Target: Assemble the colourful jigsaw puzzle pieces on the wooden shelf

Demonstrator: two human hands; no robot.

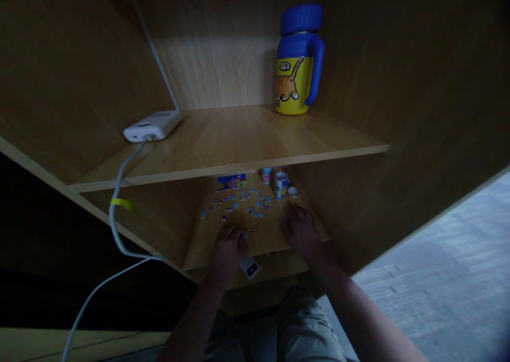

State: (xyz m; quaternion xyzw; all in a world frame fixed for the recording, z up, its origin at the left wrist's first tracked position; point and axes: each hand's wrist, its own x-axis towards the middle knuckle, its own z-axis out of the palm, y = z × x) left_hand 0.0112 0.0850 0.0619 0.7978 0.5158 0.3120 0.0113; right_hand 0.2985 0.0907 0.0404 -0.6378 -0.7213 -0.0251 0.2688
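Note:
Small jigsaw puzzle pieces (258,211), mostly blue, lie scattered over the lower shelf. At the front, my left hand (228,247) rests with curled fingers, and a small pale puzzle piece (245,236) shows at its fingertips. Another tiny piece (254,230) lies just to the right of it. My right hand (303,232) is closed near the shelf's right side; a bluish speck shows at its fingertips, too dim to name. Behind the pieces is a colourful cartoon picture card (231,182). An open printed tin (281,185) stands beyond my right hand, beside a round metal lid (292,191).
A smaller blue and pink can (266,175) stands behind the tin. The upper shelf (235,139) overhangs the lower one, holding a blue and yellow mug (295,67) and a white power bank (153,125) with a hanging cable (115,229). Below sits a small white device (249,267).

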